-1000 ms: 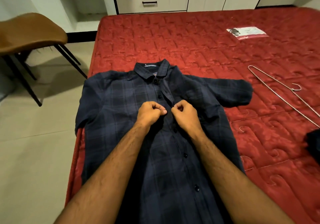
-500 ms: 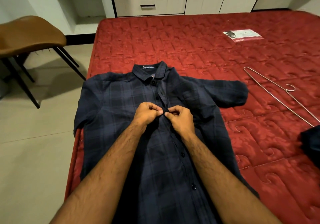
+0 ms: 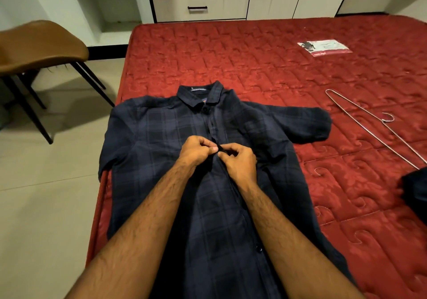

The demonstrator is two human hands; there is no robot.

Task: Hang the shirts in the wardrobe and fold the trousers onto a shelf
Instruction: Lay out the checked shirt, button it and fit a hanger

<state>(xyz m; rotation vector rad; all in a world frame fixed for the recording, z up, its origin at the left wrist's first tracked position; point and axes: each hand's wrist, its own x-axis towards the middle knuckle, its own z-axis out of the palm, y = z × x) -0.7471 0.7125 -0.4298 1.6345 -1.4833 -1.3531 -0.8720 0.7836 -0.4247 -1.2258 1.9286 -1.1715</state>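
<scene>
A dark navy checked short-sleeved shirt (image 3: 161,141) lies face up on the red quilted bed (image 3: 254,51), collar away from me, its left side hanging over the bed's edge. My left hand (image 3: 196,152) and my right hand (image 3: 240,160) meet at the front placket in the chest area, each pinching the fabric there. The button at the collar is fastened; one lower button shows near my right forearm. A metal wire hanger (image 3: 369,123) lies on the bed to the right of the shirt. A dark garment (image 3: 416,194) pokes in at the right edge.
A brown chair (image 3: 39,47) on black legs stands on the tiled floor to the left. Wardrobe drawers (image 3: 198,5) and doors line the wall behind the bed, with an open white niche to their left. A flat plastic packet (image 3: 323,48) lies far right on the bed.
My hands have closed in together on the shirt's placket, fingertips now touching. The view has shifted slightly; the shirt has not moved.
</scene>
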